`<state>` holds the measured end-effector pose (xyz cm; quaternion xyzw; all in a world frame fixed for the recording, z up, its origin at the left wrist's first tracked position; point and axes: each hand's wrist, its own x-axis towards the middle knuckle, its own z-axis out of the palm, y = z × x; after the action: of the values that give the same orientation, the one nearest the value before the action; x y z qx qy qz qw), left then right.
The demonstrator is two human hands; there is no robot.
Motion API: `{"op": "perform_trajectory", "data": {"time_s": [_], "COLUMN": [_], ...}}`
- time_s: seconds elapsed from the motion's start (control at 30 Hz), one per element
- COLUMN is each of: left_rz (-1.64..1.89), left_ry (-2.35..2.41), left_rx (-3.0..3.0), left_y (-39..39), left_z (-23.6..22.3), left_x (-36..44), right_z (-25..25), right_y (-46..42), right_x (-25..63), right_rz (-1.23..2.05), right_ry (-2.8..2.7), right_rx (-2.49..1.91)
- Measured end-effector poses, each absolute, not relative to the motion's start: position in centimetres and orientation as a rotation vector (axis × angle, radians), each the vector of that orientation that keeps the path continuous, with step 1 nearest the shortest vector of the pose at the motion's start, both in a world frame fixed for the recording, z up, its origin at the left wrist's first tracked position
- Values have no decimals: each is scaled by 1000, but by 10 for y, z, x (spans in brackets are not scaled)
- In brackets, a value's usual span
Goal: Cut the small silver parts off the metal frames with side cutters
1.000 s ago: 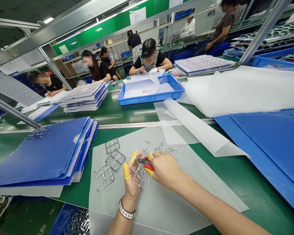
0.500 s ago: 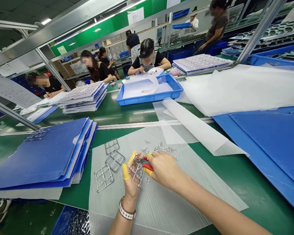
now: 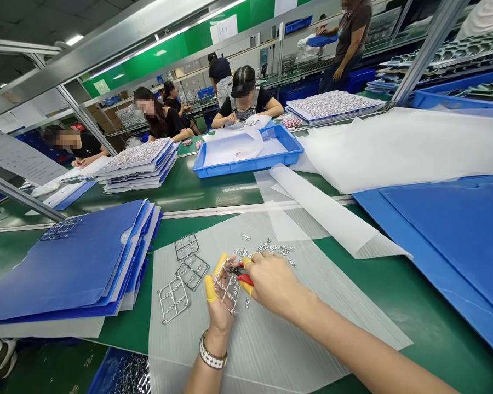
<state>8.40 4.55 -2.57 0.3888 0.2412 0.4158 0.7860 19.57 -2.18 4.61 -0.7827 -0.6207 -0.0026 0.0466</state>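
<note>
Yellow finger cots cover fingers of the left hand; the cutters have red handles. Silver metal frames lie on a grey ribbed plastic sheet; the table is green, the folders blue.

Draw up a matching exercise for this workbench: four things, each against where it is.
Things:
1. red-handled pliers
2. metal frame
3. yellow finger cots
4. blue plastic tray

Places:
A. on the far side of the green bench
B. held in the left hand
C. gripped in the right hand
D. on fingers of both hands

Pairs: 1-C, 2-B, 3-D, 4-A
</note>
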Motion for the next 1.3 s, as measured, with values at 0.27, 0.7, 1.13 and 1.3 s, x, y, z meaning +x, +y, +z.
{"op": "perform_trajectory", "data": {"time_s": [0.27, 0.7, 1.13, 1.3], "left_rz": [909, 907, 912, 915], "left_ry": [554, 557, 575, 569], "left_rx": [827, 736, 732, 732], "left_y": [47, 59, 58, 58], "left_z": [-25, -18, -17, -17], "left_x": [83, 84, 85, 86], "right_z": [42, 45, 35, 34], "right_y": [-20, -34, -36, -34], "right_x": [195, 187, 180, 177], "right_rz": [-31, 73, 147, 123], "right_ry": [-1932, -1919, -1917, -1912], "right_rx": [-2345, -2342, -2349, -2349]}}
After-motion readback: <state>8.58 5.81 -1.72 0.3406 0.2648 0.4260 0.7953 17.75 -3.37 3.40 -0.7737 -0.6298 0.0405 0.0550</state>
